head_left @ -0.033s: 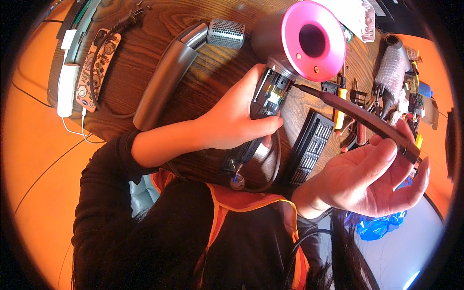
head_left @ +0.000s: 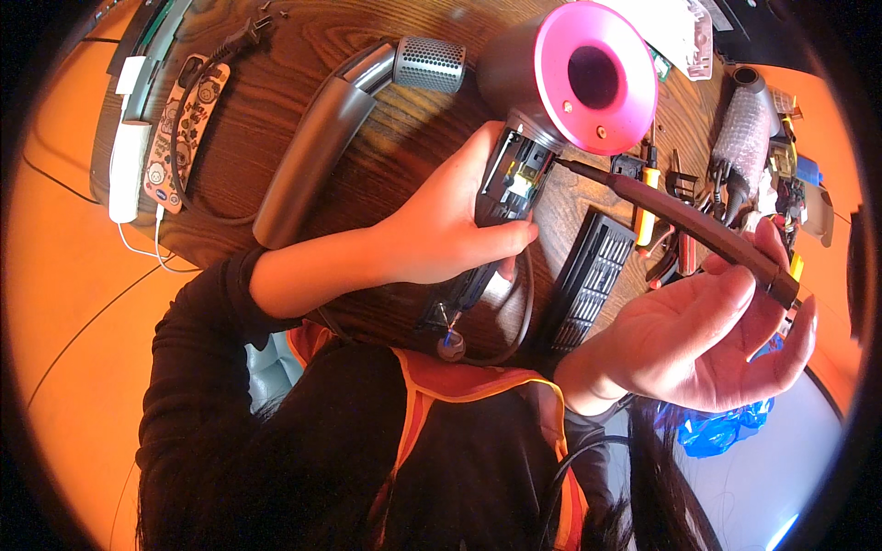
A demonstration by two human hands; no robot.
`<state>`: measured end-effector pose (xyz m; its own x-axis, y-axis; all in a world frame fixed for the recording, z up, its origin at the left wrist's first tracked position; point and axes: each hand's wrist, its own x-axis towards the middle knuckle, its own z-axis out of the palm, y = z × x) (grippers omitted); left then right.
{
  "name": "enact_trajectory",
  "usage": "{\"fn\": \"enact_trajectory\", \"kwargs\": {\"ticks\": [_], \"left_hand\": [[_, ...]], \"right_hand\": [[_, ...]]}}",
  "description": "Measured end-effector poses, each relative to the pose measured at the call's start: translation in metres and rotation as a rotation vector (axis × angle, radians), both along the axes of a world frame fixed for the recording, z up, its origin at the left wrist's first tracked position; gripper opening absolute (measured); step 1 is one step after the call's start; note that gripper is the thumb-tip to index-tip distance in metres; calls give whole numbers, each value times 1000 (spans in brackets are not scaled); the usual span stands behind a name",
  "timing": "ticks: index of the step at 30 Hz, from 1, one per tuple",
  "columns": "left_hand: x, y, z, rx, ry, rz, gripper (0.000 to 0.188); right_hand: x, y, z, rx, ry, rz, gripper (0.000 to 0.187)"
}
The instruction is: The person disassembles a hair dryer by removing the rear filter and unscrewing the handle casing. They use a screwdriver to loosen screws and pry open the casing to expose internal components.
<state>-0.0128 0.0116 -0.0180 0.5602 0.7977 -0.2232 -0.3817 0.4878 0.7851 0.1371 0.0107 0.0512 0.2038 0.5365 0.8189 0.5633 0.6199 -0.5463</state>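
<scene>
A hair dryer (head_left: 504, 64) with a pink ring-shaped head stands with its handle opened up, and circuit parts (head_left: 525, 176) show inside. My left hand (head_left: 450, 216) wraps around that handle, thumb across its front. Bare wires (head_left: 449, 332) stick out at the handle's lower end. A dark, pen-like screwdriver (head_left: 684, 219) is held near its rear end in the fingers of my right hand (head_left: 707, 340). Its thin tip meets the handle's right edge just below the head; the exact contact point is too small to make out.
A grey handle casing (head_left: 317, 156) with a perforated cylinder (head_left: 430, 63) lies to the left. Beside my right wrist is an open bit case (head_left: 588, 289). Several hand tools lie at the right, near a bubble-wrapped item (head_left: 742, 129). A patterned power strip (head_left: 188, 129) sits far left.
</scene>
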Motion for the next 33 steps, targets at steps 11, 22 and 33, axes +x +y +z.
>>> {"fn": "enact_trajectory", "kwargs": {"ticks": [11, 22, 33], "left_hand": [[1, -1, -1, 26, -20, 24, 57], [2, -2, -1, 39, -29, 51, 55], [3, -2, -1, 54, 9, 108, 59]], "right_hand": [[3, -2, 1, -33, 1, 36, 32], [4, 0, 3, 75, 7, 7, 31], [15, -4, 2, 52, 145, -279, 26]]}}
